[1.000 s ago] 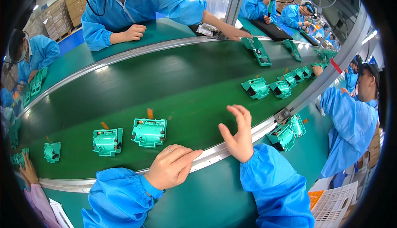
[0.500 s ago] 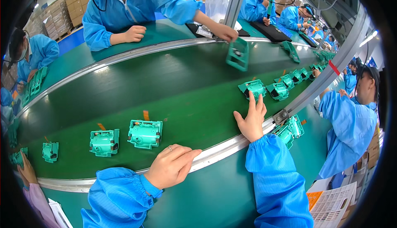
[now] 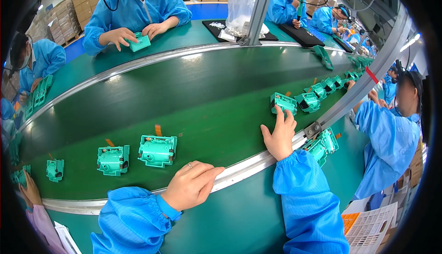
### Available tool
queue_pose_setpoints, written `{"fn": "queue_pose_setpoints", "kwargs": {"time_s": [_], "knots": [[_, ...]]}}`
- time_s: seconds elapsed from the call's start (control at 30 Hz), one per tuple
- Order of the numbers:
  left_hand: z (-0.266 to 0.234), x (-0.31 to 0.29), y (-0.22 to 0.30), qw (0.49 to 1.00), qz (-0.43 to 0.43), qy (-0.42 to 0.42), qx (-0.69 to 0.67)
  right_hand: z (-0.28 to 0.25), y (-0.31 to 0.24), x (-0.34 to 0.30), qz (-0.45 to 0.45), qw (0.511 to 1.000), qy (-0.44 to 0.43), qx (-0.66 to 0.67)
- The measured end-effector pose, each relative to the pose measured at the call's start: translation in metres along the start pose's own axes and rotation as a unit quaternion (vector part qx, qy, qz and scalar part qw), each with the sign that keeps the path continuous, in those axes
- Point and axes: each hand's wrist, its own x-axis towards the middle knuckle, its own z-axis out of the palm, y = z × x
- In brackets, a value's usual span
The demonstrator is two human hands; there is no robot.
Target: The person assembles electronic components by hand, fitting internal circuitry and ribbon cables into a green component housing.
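Note:
My right hand [image 3: 280, 136] reaches over the belt with its fingers apart. Its fingertips touch the near side of a green plastic housing [image 3: 283, 103] that has an orange ribbon tab behind it. Resting by the belt's near rail, my left hand [image 3: 191, 185] has its fingers pressed together, and nothing shows in them. Beyond it on the belt lie two similar green housings, a nearer one [image 3: 158, 151] and one further left [image 3: 113, 160], each with an orange tab. Two more housings [image 3: 322, 146] sit on the near bench, right of my right forearm.
A metal rail [image 3: 244, 167] edges the green belt [image 3: 202, 102]. A slanted metal post [image 3: 363, 81] rises at the right. Across the belt a co-worker's hands [image 3: 154, 29] hold a green part. More housings [image 3: 317, 89] line the belt's right. A white crate [image 3: 373, 231] stands lower right.
The housings left of centre have slid slightly left. The one at my right hand has turned and shifted slightly right. The co-worker opposite has drawn a green part from the belt to the far bench.

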Motion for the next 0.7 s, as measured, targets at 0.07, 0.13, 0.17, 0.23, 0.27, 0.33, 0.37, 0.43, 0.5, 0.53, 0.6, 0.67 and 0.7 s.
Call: {"fn": "queue_pose_setpoints", "kwargs": {"time_s": [0.07, 0.13, 0.17, 0.23, 0.27, 0.33, 0.37, 0.43, 0.5, 0.53, 0.6, 0.67, 0.7], "knots": [[0.000, -0.001, 0.000, 1.000, -0.002, 0.000, 0.001, 0.001, 0.002, 0.001, -0.003, 1.000, -0.005, 0.012], [0.000, 0.000, 0.000, 1.000, -0.003, -0.003, 0.001, 0.000, 0.004, 0.002, -0.016, 0.999, -0.027, 0.027], [0.001, 0.000, 0.000, 1.000, -0.003, -0.002, 0.001, 0.000, 0.005, 0.003, -0.016, 0.999, -0.026, 0.027], [0.002, 0.001, 0.000, 1.000, -0.002, -0.002, -0.003, -0.001, 0.007, 0.003, -0.017, 0.997, -0.025, 0.071], [0.003, 0.001, 0.000, 1.000, -0.001, -0.002, -0.003, -0.003, 0.006, 0.003, -0.017, 0.997, -0.024, 0.070], [0.004, 0.001, 0.000, 1.000, -0.006, 0.005, -0.010, -0.008, -0.001, 0.002, -0.036, 0.989, -0.010, 0.143], [0.004, 0.002, 0.000, 1.000, -0.007, 0.006, -0.008, -0.006, -0.005, 0.000, -0.076, 0.979, 0.040, 0.184], [0.000, -0.001, 0.000, 0.999, -0.030, 0.018, 0.002, -0.008, -0.022, -0.010, -0.105, 0.969, 0.029, 0.220], [-0.001, -0.001, 0.005, 0.993, -0.092, 0.032, -0.061, -0.019, -0.038, -0.022, -0.177, 0.950, 0.028, 0.255], [-0.001, -0.002, 0.008, 0.979, -0.154, 0.045, -0.124, -0.025, -0.047, -0.029, -0.222, 0.940, 0.032, 0.256], [0.003, -0.005, 0.006, 0.959, -0.188, 0.049, -0.208, -0.031, -0.056, -0.045, -0.283, 0.919, 0.020, 0.273], [0.006, -0.006, 0.004, 0.929, -0.222, 0.053, -0.291, -0.033, -0.061, -0.057, -0.345, 0.895, 0.014, 0.283], [0.005, -0.005, 0.003, 0.916, -0.232, 0.054, -0.323, -0.034, -0.063, -0.060, -0.379, 0.882, 0.017, 0.280]]}}
